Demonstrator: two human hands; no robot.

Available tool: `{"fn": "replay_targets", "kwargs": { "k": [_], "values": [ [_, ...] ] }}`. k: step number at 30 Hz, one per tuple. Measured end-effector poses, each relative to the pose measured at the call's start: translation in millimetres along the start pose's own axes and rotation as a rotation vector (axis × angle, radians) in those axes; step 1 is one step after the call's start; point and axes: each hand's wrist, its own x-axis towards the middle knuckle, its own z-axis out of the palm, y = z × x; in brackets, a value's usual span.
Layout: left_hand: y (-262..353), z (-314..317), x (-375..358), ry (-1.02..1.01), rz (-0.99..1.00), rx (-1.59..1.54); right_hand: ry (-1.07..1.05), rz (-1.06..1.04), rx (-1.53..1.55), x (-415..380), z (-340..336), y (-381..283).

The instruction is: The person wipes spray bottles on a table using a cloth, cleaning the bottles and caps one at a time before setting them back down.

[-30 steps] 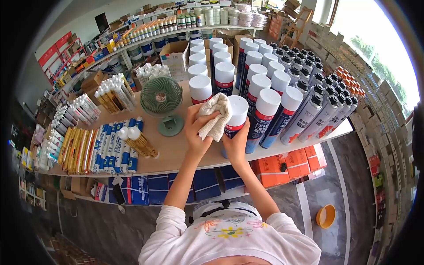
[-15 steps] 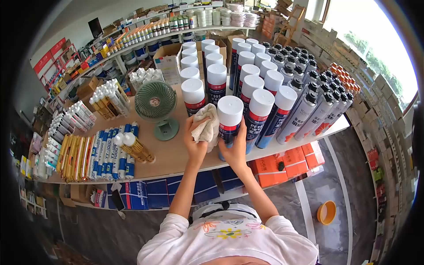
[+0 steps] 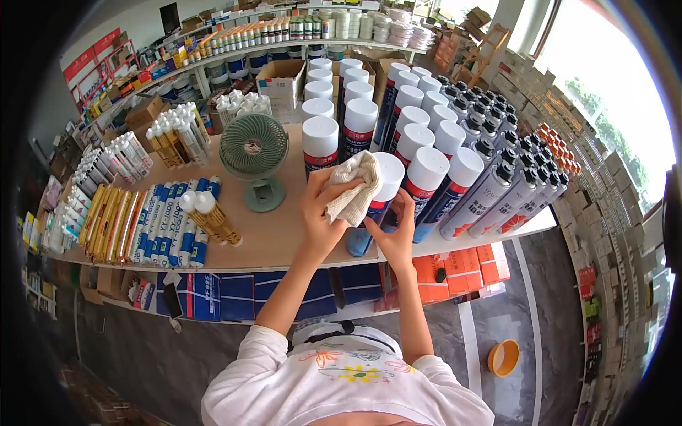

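My left hand (image 3: 320,210) grips a cream cloth (image 3: 357,186), which lies against the white cap of a spray can (image 3: 387,175) at the table's front edge. Around the right side of that same can, below its cap, my right hand (image 3: 395,231) is closed. The can stands upright or nearly so, its blue base showing between my hands. Close behind are rows of similar white-capped cans (image 3: 428,169), and one more can (image 3: 320,138) stands just beyond my left hand.
A green fan (image 3: 253,153) stands left of the cans. Blue-and-white tubes (image 3: 170,224) and gold tubes (image 3: 114,220) lie further left. Black-topped grey cans (image 3: 486,184) crowd the right end. Blue boxes (image 3: 238,297) and orange boxes (image 3: 462,272) sit under the tabletop.
My left hand has raised the cloth from beside the can to its cap. My right hand still holds the can. The view has shifted slightly.
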Motion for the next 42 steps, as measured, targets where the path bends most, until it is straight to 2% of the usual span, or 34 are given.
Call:
{"fn": "replay_targets", "kwargs": {
  "k": [2, 6, 8, 9, 12, 13, 15, 18, 20, 22, 24, 28, 29, 30, 32, 34, 36, 38, 40, 42],
  "values": [
    [-8.9, -4.2, -13.0, -0.018, -0.038, -0.001, -0.022, 0.018, -0.017, -0.3, 1.3, -1.4],
    [-8.0, -11.6, -13.8, -0.027, -0.039, -0.026, 0.013, 0.088, 0.190, -4.4, 11.2, 8.1],
    [2.2, -15.4, -0.5, -0.045, -0.039, -0.081, -0.092, 0.149, 0.289, -6.7, 20.3, 35.8],
    [4.7, -15.9, 6.9, -0.060, 0.008, -0.044, -0.112, 0.184, 0.320, -4.1, 21.2, 29.4],
    [10.2, -16.6, 23.9, -0.107, 0.067, -0.005, -0.183, 0.218, 0.293, -6.6, 28.7, 62.1],
    [12.8, -14.4, 29.6, -0.142, 0.122, 0.001, -0.086, 0.153, 0.315, -10.2, 36.5, 64.0],
    [12.6, -9.3, 32.3, -0.182, 0.194, 0.042, 0.008, 0.170, 0.245, -17.7, 41.9, 61.2],
    [0.7, -8.8, 18.5, -0.113, 0.233, 0.099, 0.109, 0.198, 0.146, -24.5, 54.6, 58.6],
    [-9.4, -10.6, -3.5, -0.101, 0.234, 0.091, 0.159, 0.229, 0.091, -31.5, 65.4, 54.9],
    [-20.9, -13.1, -21.8, -0.103, 0.141, 0.096, 0.316, 0.236, 0.068, -31.2, 76.1, 48.2],
    [-21.4, -14.9, -26.3, -0.100, 0.071, 0.078, 0.313, 0.269, 0.043, -34.2, 82.7, 50.9],
    [4.4, -12.4, 1.4, -0.044, 0.218, 0.181, 0.337, 0.198, 0.009, -41.8, 91.1, 56.7],
    [16.5, -9.7, 10.9, -0.052, 0.257, 0.177, 0.267, 0.170, 0.043, -42.7, 90.2, 65.4],
    [23.9, -6.0, 16.9, -0.061, 0.296, 0.172, 0.275, 0.083, -0.106, -46.8, 91.1, 65.1],
    [24.8, -1.2, 16.7, -0.074, 0.290, 0.187, 0.354, 0.090, -0.004, -46.4, 96.1, 73.3],
    [17.4, 1.6, 7.7, -0.128, 0.302, 0.212, 0.276, 0.049, 0.052, -40.5, 86.7, 56.1],
    [0.9, -0.9, -14.6, -0.128, 0.333, 0.220, 0.299, 0.043, 0.119, -39.7, 87.2, 49.9],
    [-12.7, -5.9, -37.7, -0.155, 0.171, 0.138, 0.330, 0.108, 0.216, -38.1, 86.3, 37.6],
    [-9.7, -12.1, -43.5, -0.167, 0.120, 0.067, 0.260, 0.121, 0.005, -42.6, 85.2, 42.6],
    [-8.5, -21.2, -46.2, -0.146, 0.032, -0.002, 0.159, 0.093, 0.005, -45.3, 71.2, 40.5]
  ]
}}
